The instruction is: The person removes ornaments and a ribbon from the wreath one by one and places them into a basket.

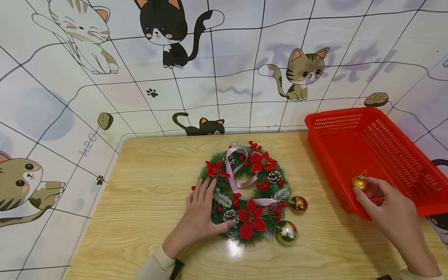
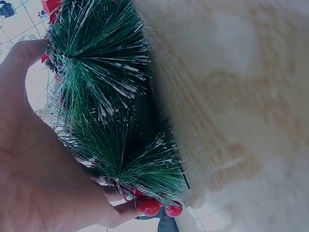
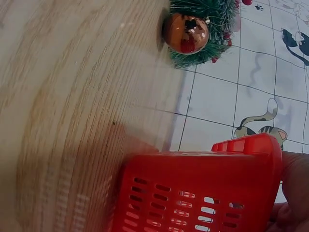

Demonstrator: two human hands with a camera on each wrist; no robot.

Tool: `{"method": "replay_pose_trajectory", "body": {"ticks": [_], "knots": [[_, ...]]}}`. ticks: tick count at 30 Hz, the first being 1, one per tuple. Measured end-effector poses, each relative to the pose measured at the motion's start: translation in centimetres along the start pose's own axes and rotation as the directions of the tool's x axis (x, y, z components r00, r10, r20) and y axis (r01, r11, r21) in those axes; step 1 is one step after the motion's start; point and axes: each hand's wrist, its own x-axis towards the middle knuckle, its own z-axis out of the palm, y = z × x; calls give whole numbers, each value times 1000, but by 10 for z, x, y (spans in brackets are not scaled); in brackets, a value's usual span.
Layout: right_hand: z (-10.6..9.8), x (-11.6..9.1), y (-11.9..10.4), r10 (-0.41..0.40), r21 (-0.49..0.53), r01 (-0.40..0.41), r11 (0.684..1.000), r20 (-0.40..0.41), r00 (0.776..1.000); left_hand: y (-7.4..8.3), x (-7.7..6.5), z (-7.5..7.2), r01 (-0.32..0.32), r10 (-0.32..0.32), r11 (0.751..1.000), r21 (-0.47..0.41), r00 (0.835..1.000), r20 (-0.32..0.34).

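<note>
Red basket: right hand pinching gold ornament over near end; left hand, fingers straight, on wreath.

Head view: the table is cut off on its near side; the left hand covers part of the wreath. Right wrist view: the basket and right hand are cut off, the gold ball hidden. Left wrist view: the table is blurred.
</note>
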Motion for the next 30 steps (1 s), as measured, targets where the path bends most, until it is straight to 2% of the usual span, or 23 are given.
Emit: {"method": "replay_pose_trajectory", "body": {"ticks": [8,15,25,30], "knots": [[-7,7,6,-14,-72,22,997,101,995,1,2,-1,6,-6,1000,0,1000,20],[-11,11,8,4,-114,14,993,153,988,3,2,0,-4,4,1000,-6,1000,21],[-15,19,16,-15,-114,45,992,256,967,3,4,1,1,0,1000,-13,1000,27],[-12,24,13,-45,-86,72,994,285,957,-1,-1,0,-1,1,1000,-5,1000,-6]]}}
